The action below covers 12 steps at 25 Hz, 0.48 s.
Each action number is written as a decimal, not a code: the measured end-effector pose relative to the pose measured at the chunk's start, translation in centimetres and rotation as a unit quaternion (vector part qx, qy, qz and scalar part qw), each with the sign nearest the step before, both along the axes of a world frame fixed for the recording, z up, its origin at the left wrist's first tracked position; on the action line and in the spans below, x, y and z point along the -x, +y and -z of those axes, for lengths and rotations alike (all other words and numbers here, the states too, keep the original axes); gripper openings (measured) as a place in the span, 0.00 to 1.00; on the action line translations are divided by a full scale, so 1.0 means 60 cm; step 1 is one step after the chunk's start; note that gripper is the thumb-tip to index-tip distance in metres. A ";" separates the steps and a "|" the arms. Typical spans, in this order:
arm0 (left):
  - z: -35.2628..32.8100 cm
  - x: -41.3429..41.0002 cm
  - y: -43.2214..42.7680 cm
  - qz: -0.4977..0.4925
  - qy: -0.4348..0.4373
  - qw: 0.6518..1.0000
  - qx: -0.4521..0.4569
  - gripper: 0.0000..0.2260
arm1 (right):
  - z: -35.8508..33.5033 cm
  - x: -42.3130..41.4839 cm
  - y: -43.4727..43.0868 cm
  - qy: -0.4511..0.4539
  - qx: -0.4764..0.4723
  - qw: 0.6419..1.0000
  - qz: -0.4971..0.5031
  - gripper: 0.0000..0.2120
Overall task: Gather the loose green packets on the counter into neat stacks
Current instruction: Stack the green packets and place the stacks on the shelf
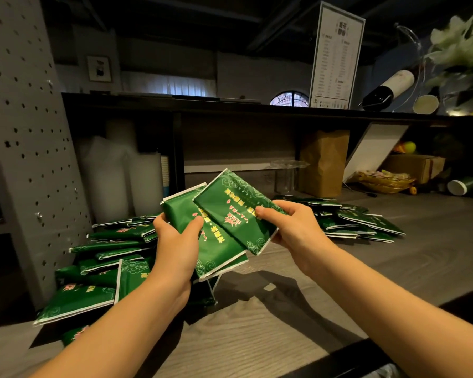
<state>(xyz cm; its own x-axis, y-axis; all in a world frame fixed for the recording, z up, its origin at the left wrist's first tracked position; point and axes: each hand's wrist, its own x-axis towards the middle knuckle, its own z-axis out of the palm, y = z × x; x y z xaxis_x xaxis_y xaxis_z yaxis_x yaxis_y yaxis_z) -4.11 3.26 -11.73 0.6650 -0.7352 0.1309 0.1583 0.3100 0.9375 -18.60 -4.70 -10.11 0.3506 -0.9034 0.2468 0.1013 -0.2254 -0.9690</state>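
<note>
Head view: both hands are raised above the counter [339,268], each gripping a green packet. The left hand [175,241] curls round the lower packet [216,255], thumb on its printed face and fingers behind its left edge. The right hand [292,227] pinches the upper packet [230,208] at its right side, thumb on top. The upper packet lies tilted across the lower one, overlapping it, and both show their gold lettering. I cannot tell whether more packets sit beneath the lower one.

Under the left forearm, beside the pegboard [25,132], a left pile [107,246] of packets sprawls unevenly on the counter. Behind the right hand lies a flatter right pile [363,222]. A paper bag [322,162] stands under the shelf behind, and a menu card [336,55] stands on top.
</note>
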 end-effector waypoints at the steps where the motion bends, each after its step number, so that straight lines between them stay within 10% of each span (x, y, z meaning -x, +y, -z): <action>1: 0.001 0.001 0.000 -0.007 0.000 1.000 0.004 0.16 | 0.003 -0.005 0.004 0.008 0.002 1.000 0.002 0.04; 12: 0.002 0.013 0.004 -0.042 0.055 0.997 0.032 0.20 | 0.059 -0.098 0.055 0.032 0.079 0.996 0.032 0.09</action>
